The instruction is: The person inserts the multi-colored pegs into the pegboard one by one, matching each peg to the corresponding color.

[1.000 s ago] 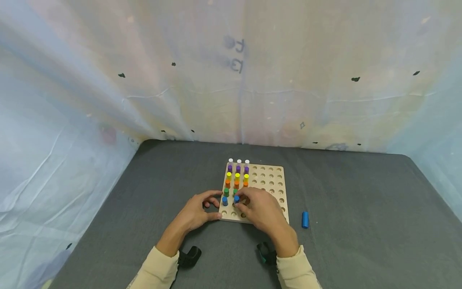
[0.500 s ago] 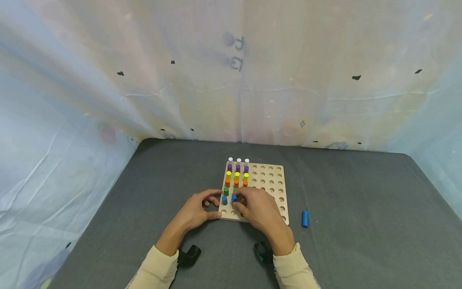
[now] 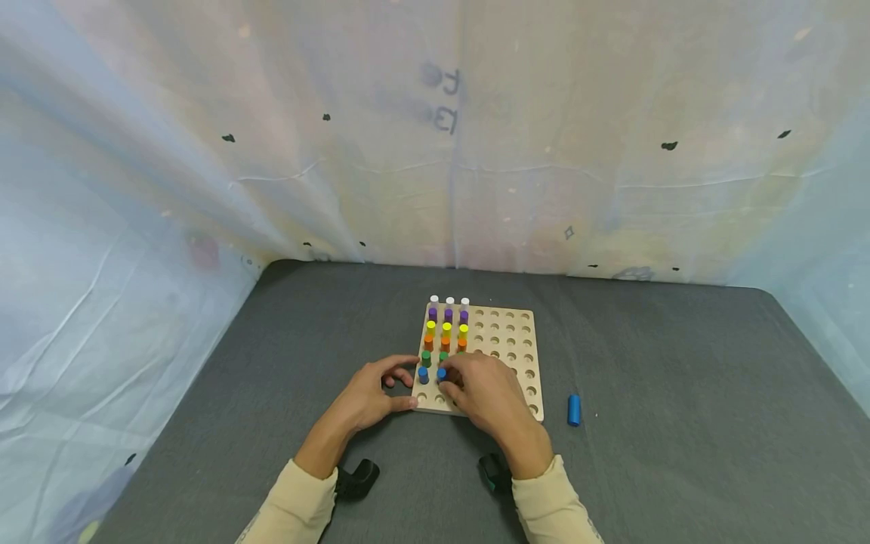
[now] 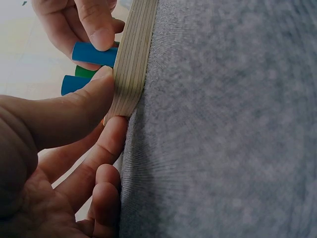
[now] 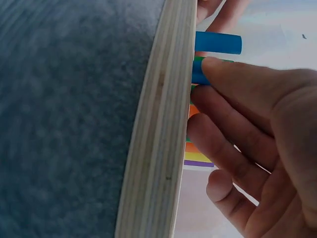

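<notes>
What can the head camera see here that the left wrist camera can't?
Only the head view shows the whole pegboard with its white, purple, yellow and orange pegs, the loose blue peg lying on the grey cloth, and both sleeves. Only the left wrist view shows the board's layered side edge and the left hand gripping its corner close up. Both show the right hand pinching a blue peg in the board.

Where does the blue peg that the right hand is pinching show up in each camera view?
Head: blue peg on the board's near-left part, at the right hand fingertips.
Left wrist: upper left, under a fingertip.
Right wrist: upper middle, mostly behind a finger.
Shared landmark: wooden pegboard.
</notes>
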### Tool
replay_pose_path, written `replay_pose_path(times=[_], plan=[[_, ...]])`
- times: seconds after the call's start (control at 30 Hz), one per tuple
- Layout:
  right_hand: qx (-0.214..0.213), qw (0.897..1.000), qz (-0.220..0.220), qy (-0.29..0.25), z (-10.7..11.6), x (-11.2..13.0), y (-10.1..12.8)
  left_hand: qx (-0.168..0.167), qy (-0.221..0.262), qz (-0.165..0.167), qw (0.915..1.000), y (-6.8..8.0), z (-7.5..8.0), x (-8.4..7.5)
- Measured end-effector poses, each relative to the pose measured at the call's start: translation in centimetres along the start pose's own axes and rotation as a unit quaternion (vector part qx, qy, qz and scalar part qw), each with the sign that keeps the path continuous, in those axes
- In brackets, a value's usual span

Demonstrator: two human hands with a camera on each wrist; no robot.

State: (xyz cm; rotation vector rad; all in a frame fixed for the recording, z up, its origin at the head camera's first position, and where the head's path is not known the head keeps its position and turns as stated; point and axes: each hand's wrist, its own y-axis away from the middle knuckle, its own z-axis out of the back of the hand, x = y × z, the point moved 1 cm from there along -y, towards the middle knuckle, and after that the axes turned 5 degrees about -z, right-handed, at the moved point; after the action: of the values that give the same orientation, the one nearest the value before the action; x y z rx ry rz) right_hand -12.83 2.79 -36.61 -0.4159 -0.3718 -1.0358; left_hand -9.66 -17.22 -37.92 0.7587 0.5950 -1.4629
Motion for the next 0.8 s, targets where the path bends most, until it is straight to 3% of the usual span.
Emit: replay_pose_path(times=[0.13, 0.43, 0.63, 0.8], plan=[[0.018, 1.0, -0.012, -0.011, 0.4, -0.3, 0.2, 0.0, -0.003, 0.002, 1.0, 0.0, -0.1, -0.1], [0.052, 0.993, -0.056, -0.09, 2.9, -2.4, 1.8, -0.001, -0.006, -0.008, 0.9999, 0.1, 0.1, -0.2], [0.056, 0.993, -0.049, -0.092, 5.6, -4.6, 3.3, 0.001, -0.003, -0.003, 1.0, 0.1, 0.1, 0.0], [0.035, 0.996, -0.046, -0.074, 7.2, -6.8, 4.7, 0.001, -0.008, 0.003, 1.0, 0.0, 0.0, 0.0]])
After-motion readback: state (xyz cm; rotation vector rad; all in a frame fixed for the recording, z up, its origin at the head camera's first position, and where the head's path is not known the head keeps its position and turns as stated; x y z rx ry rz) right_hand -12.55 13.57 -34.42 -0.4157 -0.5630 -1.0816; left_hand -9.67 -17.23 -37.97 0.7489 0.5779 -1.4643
